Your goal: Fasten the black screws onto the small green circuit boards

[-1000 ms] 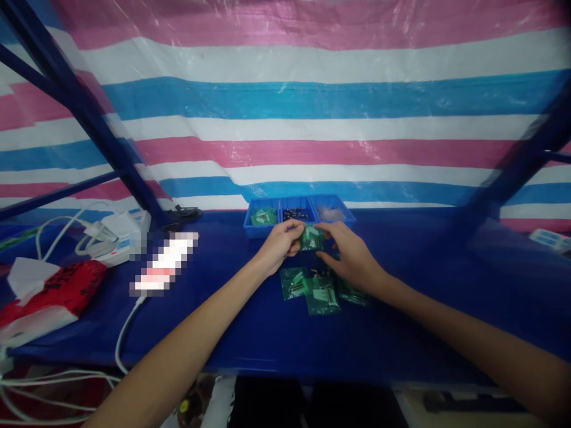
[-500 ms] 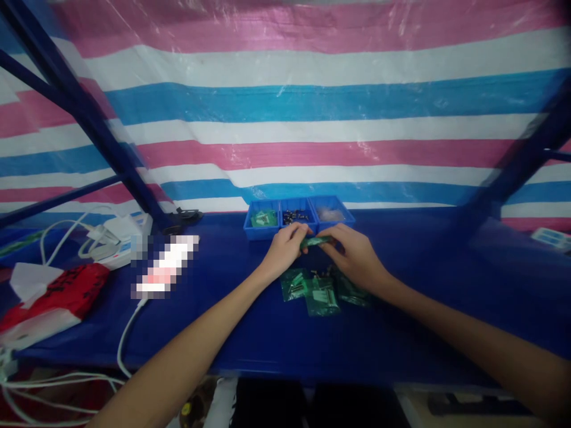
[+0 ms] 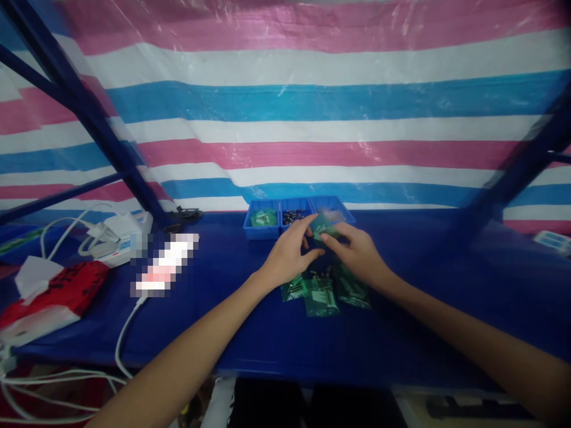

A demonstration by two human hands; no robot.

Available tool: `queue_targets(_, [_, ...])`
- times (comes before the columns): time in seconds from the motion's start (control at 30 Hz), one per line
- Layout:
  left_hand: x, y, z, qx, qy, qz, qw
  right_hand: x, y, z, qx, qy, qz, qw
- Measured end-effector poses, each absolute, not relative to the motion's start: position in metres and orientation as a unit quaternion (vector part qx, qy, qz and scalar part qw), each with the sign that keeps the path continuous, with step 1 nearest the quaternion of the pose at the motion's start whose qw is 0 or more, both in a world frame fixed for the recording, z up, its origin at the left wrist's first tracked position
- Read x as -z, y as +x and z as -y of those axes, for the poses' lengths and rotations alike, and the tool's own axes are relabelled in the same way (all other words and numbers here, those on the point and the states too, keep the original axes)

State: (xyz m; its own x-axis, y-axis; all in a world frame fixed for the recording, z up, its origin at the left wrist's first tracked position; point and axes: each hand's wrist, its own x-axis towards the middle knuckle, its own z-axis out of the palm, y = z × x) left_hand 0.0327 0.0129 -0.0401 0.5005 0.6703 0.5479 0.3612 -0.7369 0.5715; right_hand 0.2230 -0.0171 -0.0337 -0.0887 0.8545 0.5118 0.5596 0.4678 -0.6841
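In the head view my right hand (image 3: 359, 252) pinches a small green clear plastic bag (image 3: 321, 228) by its near right side. Beside the bag, my left hand (image 3: 289, 255) has its thumb and fingers spread and grips nothing. Below the hands, several similar green bags lie on the blue table, among them a front one (image 3: 323, 299) with pale and metallic slim pieces inside. A few small loose metal parts (image 3: 322, 274) lie just behind that bag, partly covered by shadow.
Three joined blue bins (image 3: 260, 234) stand at the table's back, holding green bags, small dark parts (image 3: 293, 216) and clear plastic. At left are a white power strip (image 3: 120, 252), a red tissue pack (image 3: 84, 285) and a white cable (image 3: 122, 339). Blue frame posts rise at both sides.
My left hand has let go of the green bag and spread its fingers. The bag, still in my right hand, has turned from nearly edge-on to show its face.
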Motion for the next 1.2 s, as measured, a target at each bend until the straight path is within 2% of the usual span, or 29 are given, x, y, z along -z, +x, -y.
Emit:
queue_targets(0.27, [0.038,0.029,-0.011,-0.348,0.882,-0.298,0.109,0.027,0.22,0.022,-0.196,-0.458,0.723,0.478])
queue_targets(0.63, [0.033,0.03,-0.008,-0.383,0.856,-0.317,0.14,0.027,0.221,0.019,-0.283,-0.428,0.679,0.525])
queue_targets(1.0, [0.036,0.031,-0.008,-0.398,0.865,-0.292,0.082,0.033,0.226,0.011,-0.38,-0.441,0.596,0.553])
queue_targets(1.2, [0.036,0.029,-0.014,-0.419,0.859,-0.279,0.09,0.033,0.226,0.009,-0.382,-0.413,0.612,0.556])
